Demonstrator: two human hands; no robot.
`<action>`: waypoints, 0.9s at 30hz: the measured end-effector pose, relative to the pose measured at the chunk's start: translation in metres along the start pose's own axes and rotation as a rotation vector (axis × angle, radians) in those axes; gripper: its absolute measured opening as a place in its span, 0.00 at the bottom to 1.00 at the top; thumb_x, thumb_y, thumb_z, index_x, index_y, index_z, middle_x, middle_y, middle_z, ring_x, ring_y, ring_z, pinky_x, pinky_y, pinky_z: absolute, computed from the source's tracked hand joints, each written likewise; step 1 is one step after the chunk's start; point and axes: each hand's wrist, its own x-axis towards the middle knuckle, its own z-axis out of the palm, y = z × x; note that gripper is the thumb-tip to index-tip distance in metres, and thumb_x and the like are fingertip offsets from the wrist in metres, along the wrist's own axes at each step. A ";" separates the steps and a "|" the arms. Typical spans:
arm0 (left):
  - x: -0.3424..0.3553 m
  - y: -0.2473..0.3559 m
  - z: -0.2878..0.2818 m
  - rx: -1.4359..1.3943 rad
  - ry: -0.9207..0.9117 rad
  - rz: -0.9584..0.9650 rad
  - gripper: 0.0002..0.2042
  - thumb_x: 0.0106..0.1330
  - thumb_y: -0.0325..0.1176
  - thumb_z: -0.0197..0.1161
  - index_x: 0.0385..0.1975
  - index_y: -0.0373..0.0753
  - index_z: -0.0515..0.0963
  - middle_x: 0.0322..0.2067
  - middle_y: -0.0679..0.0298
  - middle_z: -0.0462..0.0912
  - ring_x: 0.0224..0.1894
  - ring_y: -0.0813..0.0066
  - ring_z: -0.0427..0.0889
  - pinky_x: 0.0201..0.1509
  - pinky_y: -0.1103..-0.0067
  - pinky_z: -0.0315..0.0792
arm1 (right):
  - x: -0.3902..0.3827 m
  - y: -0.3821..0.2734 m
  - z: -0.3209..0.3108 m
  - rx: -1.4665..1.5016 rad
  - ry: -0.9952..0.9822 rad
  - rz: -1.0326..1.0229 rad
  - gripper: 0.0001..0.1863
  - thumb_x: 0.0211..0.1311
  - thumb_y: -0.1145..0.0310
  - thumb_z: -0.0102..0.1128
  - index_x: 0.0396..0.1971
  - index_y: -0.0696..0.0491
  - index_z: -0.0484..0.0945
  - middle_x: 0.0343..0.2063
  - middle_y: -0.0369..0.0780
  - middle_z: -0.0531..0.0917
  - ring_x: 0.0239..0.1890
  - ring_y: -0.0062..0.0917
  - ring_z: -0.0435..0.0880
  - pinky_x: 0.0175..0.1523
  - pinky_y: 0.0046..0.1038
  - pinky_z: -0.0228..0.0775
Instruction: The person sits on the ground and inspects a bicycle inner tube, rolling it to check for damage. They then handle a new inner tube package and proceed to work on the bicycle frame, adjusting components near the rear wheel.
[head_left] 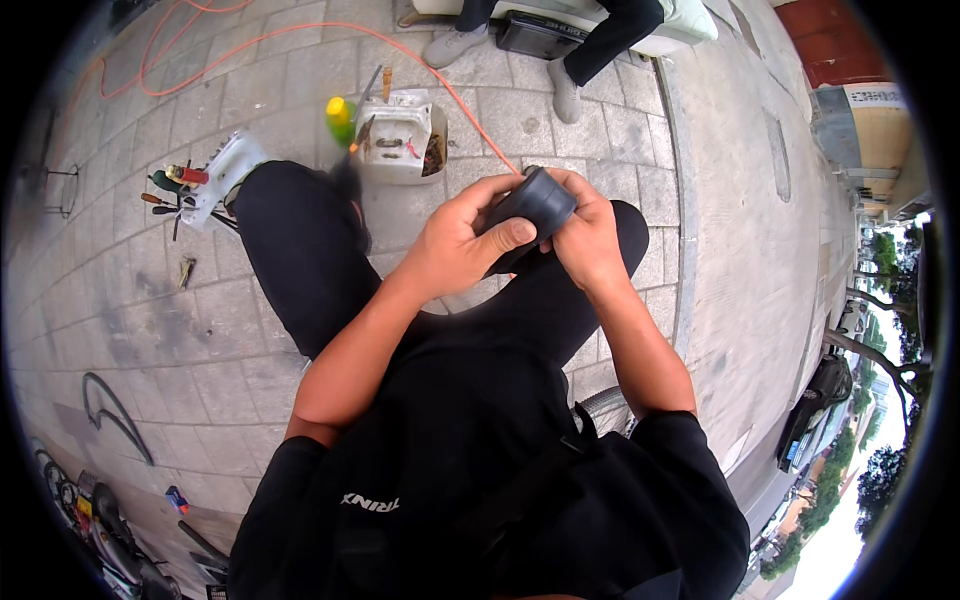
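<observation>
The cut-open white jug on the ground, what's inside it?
The white jug holds tools: thin handles stick up, something red shows, and brownish bits sit at its right side. What lies at the bottom is hidden by the pile and the walls.

Inner tube (535, 205) – matt black rubber; paving (740, 250) – rough stone.

A cut white jug (400, 135) of tools beside an orange hose (455, 95).

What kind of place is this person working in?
Probably an outdoor street-side repair spot, perhaps for bicycles. The ground is stone paving, hand tools lie beside a cut-open plastic jug of odds and ends, and both hands, left hand and right hand, grip a black rubber tube.
</observation>
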 end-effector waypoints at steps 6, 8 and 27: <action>0.007 0.011 0.002 0.177 -0.006 -0.030 0.25 0.72 0.44 0.70 0.60 0.31 0.78 0.48 0.54 0.87 0.50 0.72 0.85 0.56 0.75 0.78 | 0.000 -0.022 -0.027 -0.097 -0.154 -0.212 0.23 0.75 0.56 0.64 0.57 0.58 0.79 0.35 0.36 0.83 0.32 0.16 0.81 0.38 0.22 0.76; 0.014 0.019 0.005 0.257 -0.069 0.020 0.26 0.71 0.45 0.72 0.60 0.32 0.78 0.49 0.52 0.87 0.51 0.70 0.86 0.56 0.74 0.78 | -0.014 -0.042 -0.014 -0.261 -0.173 -0.192 0.26 0.71 0.55 0.69 0.59 0.58 0.78 0.35 0.36 0.83 0.34 0.16 0.81 0.40 0.22 0.76; 0.004 -0.001 0.000 0.009 -0.048 -0.028 0.41 0.59 0.39 0.83 0.69 0.32 0.69 0.56 0.57 0.82 0.59 0.68 0.81 0.61 0.73 0.76 | 0.009 -0.040 -0.028 -0.302 0.038 -0.289 0.23 0.69 0.54 0.71 0.52 0.58 0.81 0.28 0.33 0.82 0.24 0.12 0.76 0.28 0.18 0.70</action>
